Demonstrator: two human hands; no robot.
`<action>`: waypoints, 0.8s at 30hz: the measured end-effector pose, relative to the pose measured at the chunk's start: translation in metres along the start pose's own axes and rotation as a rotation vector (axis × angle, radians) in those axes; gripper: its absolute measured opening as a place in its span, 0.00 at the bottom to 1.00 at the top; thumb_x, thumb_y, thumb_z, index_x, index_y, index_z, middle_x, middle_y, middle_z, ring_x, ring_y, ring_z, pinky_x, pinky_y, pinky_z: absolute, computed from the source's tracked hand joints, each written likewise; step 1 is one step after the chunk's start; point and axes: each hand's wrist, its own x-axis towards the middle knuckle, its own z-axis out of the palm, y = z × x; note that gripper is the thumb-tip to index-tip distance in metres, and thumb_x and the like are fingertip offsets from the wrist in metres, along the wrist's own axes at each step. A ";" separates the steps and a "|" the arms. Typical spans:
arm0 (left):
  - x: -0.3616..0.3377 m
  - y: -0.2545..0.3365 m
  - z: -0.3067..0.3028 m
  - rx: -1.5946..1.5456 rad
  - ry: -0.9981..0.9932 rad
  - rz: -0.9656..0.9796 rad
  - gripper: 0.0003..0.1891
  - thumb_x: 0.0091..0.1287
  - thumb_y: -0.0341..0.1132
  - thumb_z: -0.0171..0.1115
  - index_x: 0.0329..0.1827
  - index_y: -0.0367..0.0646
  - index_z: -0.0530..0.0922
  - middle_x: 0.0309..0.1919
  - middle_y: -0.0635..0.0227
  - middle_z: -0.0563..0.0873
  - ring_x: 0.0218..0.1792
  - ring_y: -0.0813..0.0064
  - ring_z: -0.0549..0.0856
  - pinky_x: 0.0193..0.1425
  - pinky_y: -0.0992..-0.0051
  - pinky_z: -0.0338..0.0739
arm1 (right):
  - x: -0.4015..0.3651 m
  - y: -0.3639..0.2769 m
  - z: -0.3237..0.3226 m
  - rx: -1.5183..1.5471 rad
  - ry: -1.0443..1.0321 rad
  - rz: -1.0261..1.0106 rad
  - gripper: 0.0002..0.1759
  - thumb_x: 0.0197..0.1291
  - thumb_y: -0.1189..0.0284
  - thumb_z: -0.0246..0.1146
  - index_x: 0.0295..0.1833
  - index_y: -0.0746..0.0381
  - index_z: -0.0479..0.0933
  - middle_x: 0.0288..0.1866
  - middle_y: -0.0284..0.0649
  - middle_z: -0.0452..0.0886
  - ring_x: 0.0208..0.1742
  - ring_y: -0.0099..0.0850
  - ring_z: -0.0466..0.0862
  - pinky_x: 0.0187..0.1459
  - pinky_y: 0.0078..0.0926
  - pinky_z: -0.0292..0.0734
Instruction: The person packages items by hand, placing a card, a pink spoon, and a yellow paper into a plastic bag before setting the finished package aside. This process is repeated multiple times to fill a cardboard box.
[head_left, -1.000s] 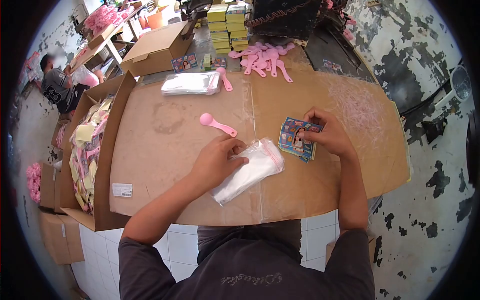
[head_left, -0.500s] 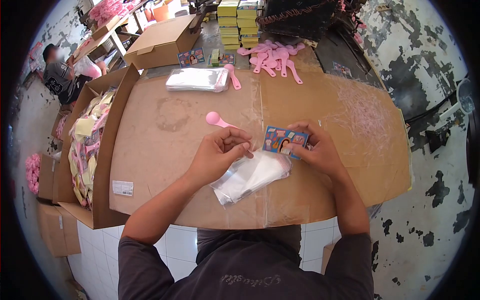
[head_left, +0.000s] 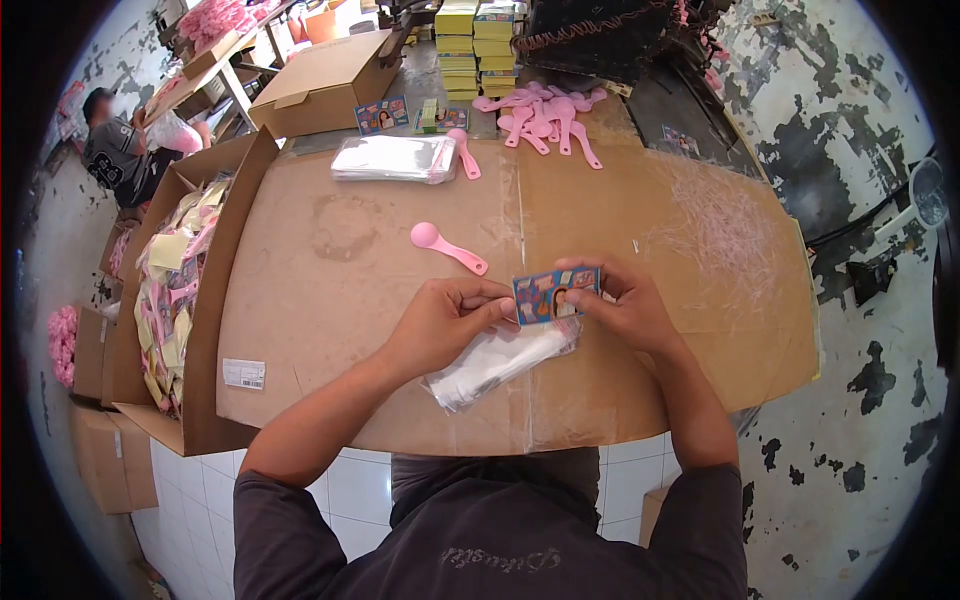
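Observation:
My right hand point(head_left: 622, 305) grips a blue printed card point(head_left: 545, 296) between thumb and fingers, holding it over a pile of clear plastic bags point(head_left: 490, 372). My left hand point(head_left: 452, 322) is closed in a pinch at the card's left edge. Thin clear film of a plastic bag seems to be between its fingertips, though they partly hide it. Just beyond the left hand, a pink measuring spoon point(head_left: 448, 248) lies on the cardboard-covered table point(head_left: 360, 300).
Farther back are a bag stack point(head_left: 392, 160), another pink spoon point(head_left: 465, 154), a heap of pink spoons point(head_left: 550, 112) and stacked cards point(head_left: 475, 50). An open carton point(head_left: 200, 400) of filled packs stands left. Plastic shreds point(head_left: 725, 225) lie right. A person point(head_left: 125, 150) sits far left.
My right hand has brought the card left and slightly down, to the left fingertips. My left hand has moved a little down and right, leaving the near spoon's whole handle in view.

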 end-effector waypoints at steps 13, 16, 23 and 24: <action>-0.003 -0.003 0.002 -0.028 0.079 0.096 0.16 0.79 0.29 0.63 0.63 0.29 0.80 0.47 0.61 0.92 0.46 0.82 0.89 0.50 0.79 0.85 | 0.007 -0.011 0.018 -0.059 -0.022 0.109 0.19 0.72 0.73 0.68 0.64 0.66 0.79 0.52 0.37 0.84 0.51 0.22 0.82 0.54 0.24 0.77; -0.006 0.001 0.001 0.030 0.095 0.111 0.15 0.79 0.29 0.63 0.64 0.30 0.80 0.47 0.62 0.91 0.46 0.81 0.89 0.49 0.79 0.85 | 0.017 -0.016 0.023 -0.348 -0.164 -0.370 0.13 0.70 0.74 0.68 0.57 0.66 0.85 0.47 0.36 0.87 0.47 0.23 0.83 0.48 0.25 0.79; -0.015 0.011 0.004 -0.145 0.042 0.192 0.13 0.79 0.28 0.63 0.63 0.34 0.81 0.49 0.62 0.91 0.47 0.82 0.88 0.50 0.79 0.84 | 0.082 -0.006 0.036 -0.332 -0.156 -0.059 0.15 0.68 0.72 0.66 0.58 0.63 0.84 0.50 0.43 0.84 0.50 0.37 0.85 0.53 0.33 0.79; -0.015 0.010 0.005 -0.143 0.029 0.208 0.14 0.78 0.28 0.63 0.63 0.34 0.80 0.49 0.62 0.91 0.47 0.82 0.89 0.50 0.79 0.84 | 0.092 0.001 0.044 -0.433 -0.207 -0.210 0.16 0.67 0.72 0.66 0.59 0.62 0.84 0.50 0.44 0.84 0.50 0.39 0.85 0.53 0.34 0.80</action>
